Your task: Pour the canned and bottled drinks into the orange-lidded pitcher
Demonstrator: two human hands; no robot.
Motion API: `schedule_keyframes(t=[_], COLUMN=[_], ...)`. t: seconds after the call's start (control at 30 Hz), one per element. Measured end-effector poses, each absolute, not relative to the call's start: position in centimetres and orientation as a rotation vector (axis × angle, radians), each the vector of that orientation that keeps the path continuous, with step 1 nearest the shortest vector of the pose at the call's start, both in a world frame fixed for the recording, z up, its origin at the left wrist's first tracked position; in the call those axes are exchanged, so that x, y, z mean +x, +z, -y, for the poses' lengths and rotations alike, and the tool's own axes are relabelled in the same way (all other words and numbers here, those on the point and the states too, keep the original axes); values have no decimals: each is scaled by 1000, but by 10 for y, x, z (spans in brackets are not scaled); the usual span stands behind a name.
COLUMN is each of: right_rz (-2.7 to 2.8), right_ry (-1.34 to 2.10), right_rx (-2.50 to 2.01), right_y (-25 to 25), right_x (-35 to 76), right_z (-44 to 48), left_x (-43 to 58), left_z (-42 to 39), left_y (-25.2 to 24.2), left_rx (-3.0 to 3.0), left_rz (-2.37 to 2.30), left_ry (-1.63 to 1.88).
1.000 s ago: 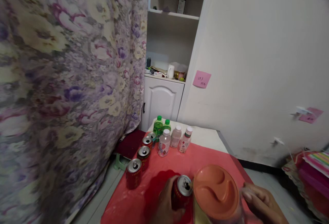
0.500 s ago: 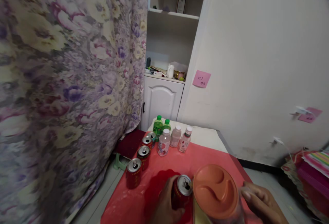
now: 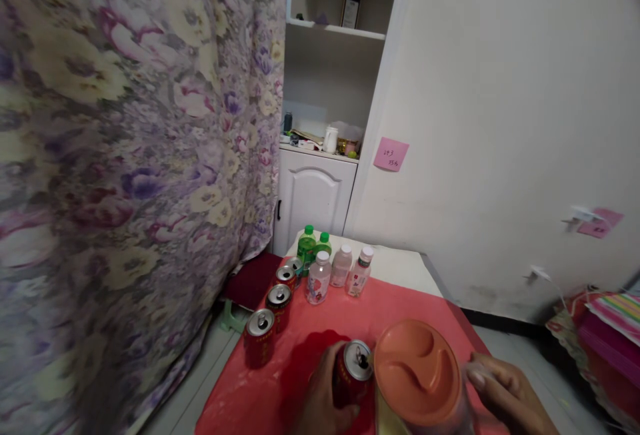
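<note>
My left hand (image 3: pixel 325 395) is wrapped round a dark red drink can (image 3: pixel 345 382), whose top shows an opened pull tab. Right beside it stands a clear pitcher with an orange lid (image 3: pixel 417 372), its small spout close against the can's rim. My right hand (image 3: pixel 505 388) is closed at the pitcher's right side, around what looks like its clear handle; the grip is partly blurred. Under the left hand lies a darker red scalloped piece (image 3: pixel 300 362). More opened cans, including a near red can (image 3: pixel 260 338) and a second can (image 3: pixel 279 305), line the left edge.
On the red-covered table (image 3: pixel 390 308) stand clear white-capped bottles, among them a near bottle (image 3: pixel 319 278), and green-capped bottles (image 3: pixel 307 248) behind. A floral curtain (image 3: pixel 150 155) hangs at left. A white cabinet (image 3: pixel 317 188) and wall are beyond; purple stacked items (image 3: pixel 613 335) sit at right.
Hardly anything differs. The view has shifted very slightly, and both hands, the can and the pitcher keep their places relative to each other.
</note>
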State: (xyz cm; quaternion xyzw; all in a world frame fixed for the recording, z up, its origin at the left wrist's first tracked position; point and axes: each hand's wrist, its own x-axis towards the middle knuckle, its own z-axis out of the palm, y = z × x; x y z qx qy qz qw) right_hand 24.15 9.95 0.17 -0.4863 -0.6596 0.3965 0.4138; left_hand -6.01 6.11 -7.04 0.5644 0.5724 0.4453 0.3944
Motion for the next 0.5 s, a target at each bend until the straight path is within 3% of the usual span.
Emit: schedule_keyframes(t=[0.5], right_rz=[1586], right_ry=[1069], right_rx=[-1221], right_y=[-6], right_x=[239], right_z=[-95], left_x=[-59], left_z=[-66], left_y=[-80], left_rx=[1427], left_rz=[-1380], left_ry=[1129])
